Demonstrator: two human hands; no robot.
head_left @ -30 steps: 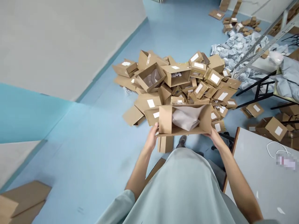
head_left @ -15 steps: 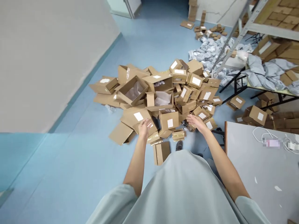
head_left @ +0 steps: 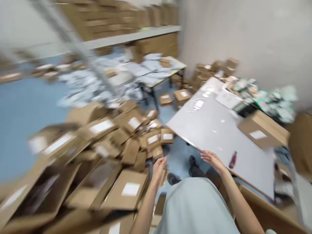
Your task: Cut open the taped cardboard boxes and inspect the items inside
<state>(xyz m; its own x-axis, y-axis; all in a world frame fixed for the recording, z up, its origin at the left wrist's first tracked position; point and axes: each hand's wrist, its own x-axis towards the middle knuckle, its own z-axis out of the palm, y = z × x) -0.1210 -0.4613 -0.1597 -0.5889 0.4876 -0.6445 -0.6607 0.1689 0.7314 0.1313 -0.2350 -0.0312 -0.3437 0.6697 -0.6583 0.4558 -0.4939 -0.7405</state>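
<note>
My left hand (head_left: 159, 165) hangs in the air beside the pile of cardboard boxes (head_left: 131, 187), its fingers loosely bent and nothing seen in them. By the near edge of a light grey table (head_left: 195, 125) is my right hand (head_left: 211, 160), fingers stretched out and holding nothing. Whether it touches the edge I cannot tell. On the tabletop, right of that hand, lies a small red and black object (head_left: 233, 160), too blurred to name. A closed cardboard box (head_left: 264, 129) with a white label rests farther right on the table.
Grey-white plastic bags (head_left: 85, 84) lie heaped on the floor behind the pile. A small table (head_left: 168, 74) bears more bags. Shelving (head_left: 136, 37) full of cartons stands at the back. An open white box (head_left: 229, 96) of packets sits at the table's far side.
The view has swung to the right, so the grey table now lies ahead and the box pile on the left. Both hands remain apart and empty; the right is now by the table edge.
</note>
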